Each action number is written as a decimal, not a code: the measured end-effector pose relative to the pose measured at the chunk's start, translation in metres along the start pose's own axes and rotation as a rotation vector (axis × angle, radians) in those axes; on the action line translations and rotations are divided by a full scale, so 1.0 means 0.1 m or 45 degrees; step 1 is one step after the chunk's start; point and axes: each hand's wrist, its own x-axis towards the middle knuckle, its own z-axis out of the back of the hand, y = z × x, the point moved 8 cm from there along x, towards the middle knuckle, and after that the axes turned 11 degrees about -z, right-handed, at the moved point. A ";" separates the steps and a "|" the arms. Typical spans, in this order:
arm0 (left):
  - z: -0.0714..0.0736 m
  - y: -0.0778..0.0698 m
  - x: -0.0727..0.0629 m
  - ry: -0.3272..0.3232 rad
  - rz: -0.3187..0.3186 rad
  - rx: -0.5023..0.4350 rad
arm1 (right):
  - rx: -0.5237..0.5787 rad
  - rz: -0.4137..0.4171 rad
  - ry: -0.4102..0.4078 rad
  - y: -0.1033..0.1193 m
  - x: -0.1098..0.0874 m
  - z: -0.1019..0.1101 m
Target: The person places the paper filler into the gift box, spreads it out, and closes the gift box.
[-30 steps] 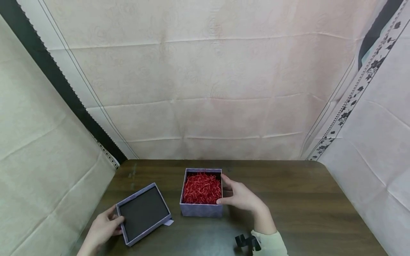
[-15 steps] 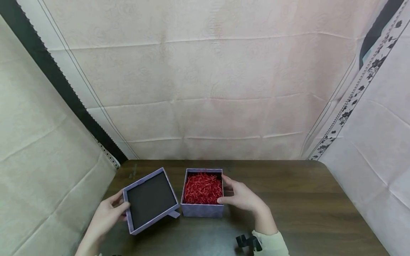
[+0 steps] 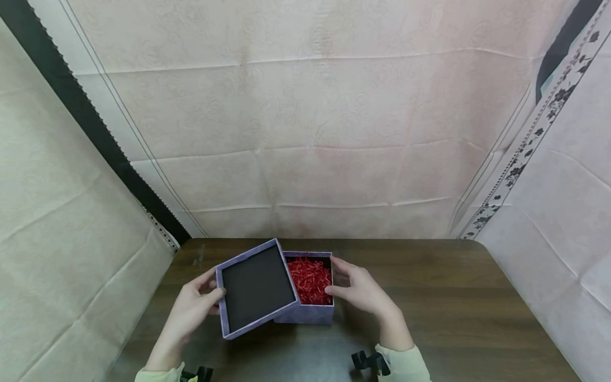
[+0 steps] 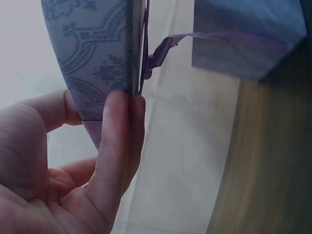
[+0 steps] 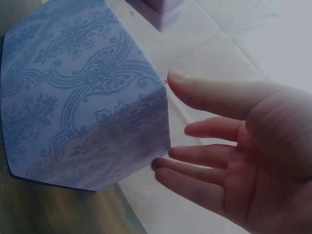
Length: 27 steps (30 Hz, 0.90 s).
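My left hand (image 3: 193,305) grips the left edge of a lavender box lid (image 3: 258,286), thumb on the near side and fingers behind. The lid is tilted, its black lining facing up, and overlaps the box's left part in the head view. In the left wrist view its patterned outside (image 4: 95,44) and a purple ribbon (image 4: 163,56) show. The matching box (image 3: 305,316) stands on the table, filled with red shredded paper (image 3: 310,278). My right hand (image 3: 360,289) rests loosely at the box's right rim, thumb and fingers spread, fingertips right at the edge.
The dark wooden table (image 3: 458,307) extends to both sides of the box. Pale cloth (image 3: 315,132) hangs behind it and along both sides. Black wrist straps (image 3: 369,362) show at my sleeves.
My left hand has carried the lid up and to the right, from beside the box to over its left part. My right hand has stayed at the rim.
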 end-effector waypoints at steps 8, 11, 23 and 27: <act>-0.33 -0.15 0.05 0.023 -0.043 -0.103 | 0.027 0.129 -0.145 0.17 -0.02 0.07; -0.45 -0.20 0.06 0.034 -0.054 -0.135 | 0.056 0.260 -0.208 0.26 -0.04 0.09; -0.81 -0.33 0.11 0.088 -0.077 -0.251 | 0.074 0.672 -0.373 0.46 -0.12 0.14; -0.88 -0.32 0.11 0.109 -0.069 -0.276 | 0.057 0.715 -0.439 0.47 -0.17 0.19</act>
